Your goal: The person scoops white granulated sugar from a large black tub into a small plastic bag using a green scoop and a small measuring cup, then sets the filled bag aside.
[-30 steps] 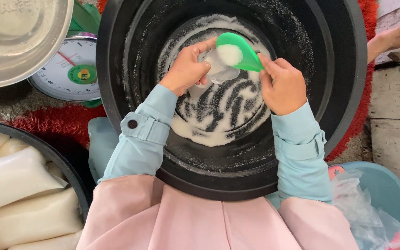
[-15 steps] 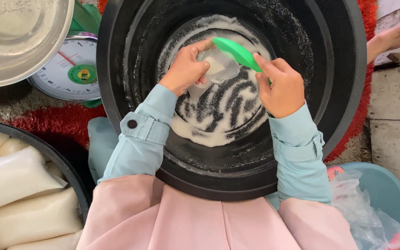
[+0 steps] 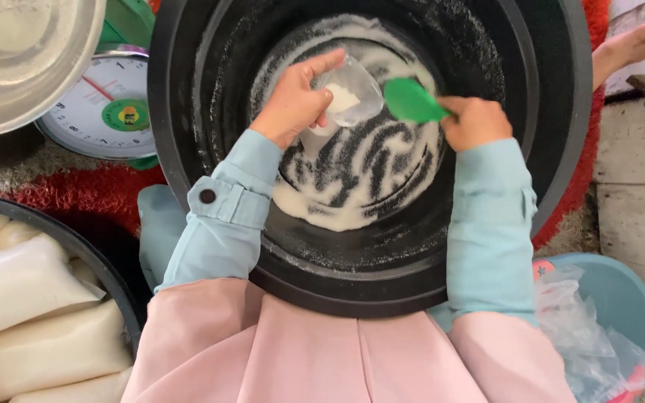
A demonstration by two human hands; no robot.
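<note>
Filled bags (image 3: 31, 328): white, plump, stacked in the dark tub at the near left.
Left hand (image 3: 296, 101): fingers closed on a small clear bag (image 3: 349, 93), held open over the black basin (image 3: 554, 149).
Right hand (image 3: 475, 121): fingers gripping the green scoop (image 3: 410, 101), just beside the bag's mouth.
Progress: a little white grain sits in the bag; by my judgement filling has barely begun.
White grain (image 3: 352, 209): thin, streaked over the basin floor.
Scale (image 3: 106, 104): far left.
</note>
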